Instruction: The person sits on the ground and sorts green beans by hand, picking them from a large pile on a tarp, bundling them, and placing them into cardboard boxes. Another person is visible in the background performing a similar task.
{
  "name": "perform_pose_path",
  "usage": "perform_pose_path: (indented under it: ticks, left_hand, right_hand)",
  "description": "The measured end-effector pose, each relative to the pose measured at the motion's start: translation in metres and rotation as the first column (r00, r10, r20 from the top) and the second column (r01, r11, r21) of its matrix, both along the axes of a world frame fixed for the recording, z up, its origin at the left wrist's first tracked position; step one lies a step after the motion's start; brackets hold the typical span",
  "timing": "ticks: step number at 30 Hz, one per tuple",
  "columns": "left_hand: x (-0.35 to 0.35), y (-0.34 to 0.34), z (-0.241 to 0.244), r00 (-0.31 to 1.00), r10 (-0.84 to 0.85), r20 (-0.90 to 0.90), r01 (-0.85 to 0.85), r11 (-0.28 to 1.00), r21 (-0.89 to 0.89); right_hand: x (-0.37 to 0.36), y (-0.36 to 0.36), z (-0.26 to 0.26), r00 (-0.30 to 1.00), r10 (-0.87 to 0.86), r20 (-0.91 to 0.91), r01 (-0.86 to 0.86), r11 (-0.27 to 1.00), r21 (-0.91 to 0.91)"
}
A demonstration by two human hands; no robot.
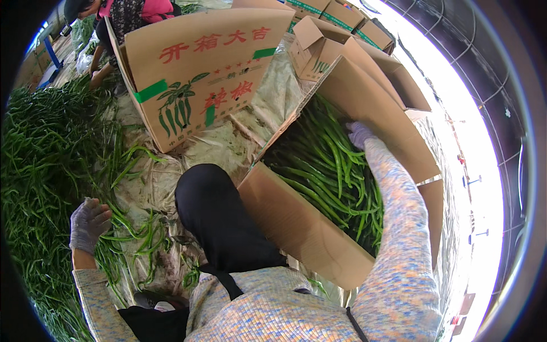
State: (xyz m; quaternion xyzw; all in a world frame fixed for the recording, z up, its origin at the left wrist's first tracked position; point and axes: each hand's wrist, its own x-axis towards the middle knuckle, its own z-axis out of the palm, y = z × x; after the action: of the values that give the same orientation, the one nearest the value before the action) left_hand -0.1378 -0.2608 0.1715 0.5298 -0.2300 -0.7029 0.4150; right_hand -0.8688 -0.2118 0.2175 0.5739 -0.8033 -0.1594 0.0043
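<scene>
Long green chili peppers point(333, 158) lie packed in an open cardboard box point(307, 226) at my right side. My right hand point(360, 135), in a light purple glove, rests at the far side of these peppers, against the inner wall of the box; its fingers are partly hidden, and whether it grips a pepper cannot be told. On the left, my left hand point(90, 222), in a greyish fingerless-tipped glove, hovers beside a big loose pile of green chili peppers point(47, 171). Its fingers are apart and slightly curled, with nothing visible in them.
A folded-up cardboard box point(196, 72) with printed peppers and green tape stands ahead on a crumpled plastic sheet point(226, 141). Further cardboard boxes point(314, 51) stand at the back right. A person in pink and black point(128, 21) bends over the pile's far end. Loose peppers point(145, 239) lie near my knee.
</scene>
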Motion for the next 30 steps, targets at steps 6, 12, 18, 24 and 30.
perform_pose_path:
  ticks: [6,12,18,24,30]
  left_hand:
    - [-0.03,0.01,0.016,0.973,0.106,0.205,-0.108,0.994,-0.004]
    - [-0.03,0.01,0.02,0.981,0.074,0.178,-0.073,0.997,-0.01]
    - [-0.049,0.012,0.021,0.951,0.06,0.304,-0.065,0.998,0.007]
    - [-0.009,0.006,-0.011,0.978,-0.056,0.203,0.059,0.998,-0.009]
    - [-0.02,0.031,0.016,0.962,0.108,0.249,-0.116,0.993,0.017]
  right_hand:
    - [-0.066,0.0,0.032,0.95,0.185,0.25,-0.232,0.957,0.173]
    - [0.118,0.002,0.079,1.0,0.005,-0.007,-0.002,0.936,0.352]
    - [0.081,0.014,0.059,0.994,-0.067,-0.091,0.091,0.953,0.29]
    - [0.077,0.022,-0.002,0.913,0.228,-0.339,-0.184,0.97,0.158]
    - [0.064,0.019,-0.016,0.998,0.06,-0.021,-0.062,0.992,-0.113]
